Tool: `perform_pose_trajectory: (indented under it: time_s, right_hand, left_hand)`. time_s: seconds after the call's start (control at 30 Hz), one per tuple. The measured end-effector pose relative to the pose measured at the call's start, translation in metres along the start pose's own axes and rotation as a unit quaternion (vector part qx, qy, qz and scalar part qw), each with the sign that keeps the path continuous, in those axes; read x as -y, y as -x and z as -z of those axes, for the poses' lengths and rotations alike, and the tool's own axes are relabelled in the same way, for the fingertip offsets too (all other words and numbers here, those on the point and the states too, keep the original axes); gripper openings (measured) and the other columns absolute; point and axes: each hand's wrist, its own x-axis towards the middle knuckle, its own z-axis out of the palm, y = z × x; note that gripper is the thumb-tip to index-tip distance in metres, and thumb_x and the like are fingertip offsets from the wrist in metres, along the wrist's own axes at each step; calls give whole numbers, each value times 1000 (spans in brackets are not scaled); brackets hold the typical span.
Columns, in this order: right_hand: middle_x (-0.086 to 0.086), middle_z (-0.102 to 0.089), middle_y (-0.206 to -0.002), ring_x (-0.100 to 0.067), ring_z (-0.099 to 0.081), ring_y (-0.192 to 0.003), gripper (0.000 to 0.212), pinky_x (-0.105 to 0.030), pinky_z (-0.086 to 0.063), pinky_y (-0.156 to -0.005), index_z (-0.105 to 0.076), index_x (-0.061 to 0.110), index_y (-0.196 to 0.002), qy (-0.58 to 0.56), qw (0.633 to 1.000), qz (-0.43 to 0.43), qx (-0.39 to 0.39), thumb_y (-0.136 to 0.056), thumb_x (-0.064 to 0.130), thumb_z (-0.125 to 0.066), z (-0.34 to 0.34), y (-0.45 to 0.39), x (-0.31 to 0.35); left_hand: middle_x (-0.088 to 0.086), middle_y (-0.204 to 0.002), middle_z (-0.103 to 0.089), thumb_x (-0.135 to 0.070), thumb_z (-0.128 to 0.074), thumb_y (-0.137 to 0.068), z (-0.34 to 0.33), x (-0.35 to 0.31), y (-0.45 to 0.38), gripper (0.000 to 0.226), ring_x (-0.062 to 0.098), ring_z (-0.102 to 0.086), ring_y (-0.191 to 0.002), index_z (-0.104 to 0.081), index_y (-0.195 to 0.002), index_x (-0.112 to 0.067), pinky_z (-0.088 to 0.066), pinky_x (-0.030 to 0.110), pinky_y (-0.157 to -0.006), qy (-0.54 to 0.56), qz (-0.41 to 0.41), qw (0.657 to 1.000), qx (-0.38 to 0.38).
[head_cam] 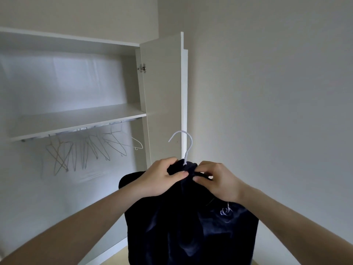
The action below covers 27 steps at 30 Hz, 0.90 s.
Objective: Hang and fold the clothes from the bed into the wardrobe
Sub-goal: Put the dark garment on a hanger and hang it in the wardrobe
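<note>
Beside the open wardrobe door (162,96), head view: a dark garment (187,222) is hanging on a white hanger (184,144), held up in front of the person, just right of the door's lower edge. The left hand (160,176) is gripping the bunched collar, thumb curled across the fabric. The right hand (217,180) is pinching the collar from the other side; its fingers (200,179) are pressed together on the cloth. The hanger's hook is standing free above both hands.

Left of the door, empty wire hangers (89,150) are hanging on the rail under the shelf (76,119).

Handling, as judged: the garment is looking soft, limp and fairly thick, likely to slide off thin wire shoulders. Best hold is probably at the hanger neck, below the hook, so the hook stays clear for the rail.

Markings: a small pale emblem (226,212) is showing on the chest; no writing is legible.
</note>
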Motion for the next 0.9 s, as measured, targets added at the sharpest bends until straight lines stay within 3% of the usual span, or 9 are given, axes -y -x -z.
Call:
perform_pose_trajectory:
  time_s: [0.1,0.2,0.23,0.33,0.47,0.53,0.63,0.77,0.9]
  right_hand:
    - [21,-72,-110,-7,-70,-95,30,-17,-53,-87,-71,45,-121,-36,997,-51,55,-100,25,-67,7,10,-12]
    - [19,-74,-90,-4,-68,-79,11,-17,-52,-75,-72,44,-99,29,993,-100,51,-100,38,-63,12,11,-29]
    - [17,-71,-79,-3,-63,-70,15,-19,-50,-69,-70,38,-89,41,992,-109,45,-101,41,-61,9,8,-34]
    - [12,-51,-62,-5,-44,-59,36,-23,-38,-59,-52,25,-71,11,994,-106,38,-104,38,-56,-15,-8,-30]
    - [15,-48,-60,-3,-43,-57,38,-17,-36,-56,-53,30,-69,-83,992,-90,-32,-106,24,-54,-70,-45,-12]
    - [12,-47,-61,-5,-43,-58,35,-20,-36,-55,-55,20,-71,-97,989,-105,-47,-106,22,-55,-96,-67,-9]
    - [5,-48,-62,-9,-44,-58,34,-26,-37,-57,-55,6,-77,-107,984,-128,-54,-106,22,-55,-124,-96,-10]
    - [4,-47,-60,-11,-42,-57,35,-27,-35,-55,-54,6,-74,-126,978,-152,-73,-105,23,-57,-153,-129,-11]
    - [5,-49,-57,-8,-43,-53,34,-18,-33,-50,-56,10,-71,-148,965,-177,-122,-104,20,-59,-181,-156,-19]
  left_hand:
    - [23,-88,-60,-48,-64,-96,18,20,3,37,19,-48,-65,-62,-97,-11,-39,36,-67,6,9,1000,-5]
    - [26,-95,-63,-45,-62,-97,43,44,0,35,22,-56,-74,-65,-104,-11,-43,39,-74,43,23,998,-30]
    - [27,-97,-64,-44,-62,-98,50,53,-2,33,26,-58,-75,-67,-106,-13,-45,41,-76,50,26,998,-41]
    - [15,-99,-70,-37,-63,-99,62,79,-9,20,37,-67,-87,-72,-108,-22,-54,48,-81,47,28,994,-94]
    - [-7,-107,-64,-35,-64,-97,80,124,-27,15,19,-59,-106,-71,-94,-23,-48,46,-97,-112,53,976,-181]
    - [-7,-118,-58,-37,-63,-98,91,147,-33,20,21,-52,-116,-73,-93,-20,-42,42,-104,-189,82,960,-190]
    - [-11,-118,-48,-45,-63,-95,101,175,-36,18,16,-44,-117,-68,-89,-28,-38,38,-108,-141,111,970,-166]
    - [-8,-124,-44,-55,-62,-91,123,207,-39,35,15,-48,-116,-66,-115,-29,-41,33,-107,-135,103,976,-135]
    - [-7,-146,-45,-47,-62,-94,152,243,-55,63,15,-40,-136,-45,-151,-29,-33,35,-118,-140,100,982,-72]
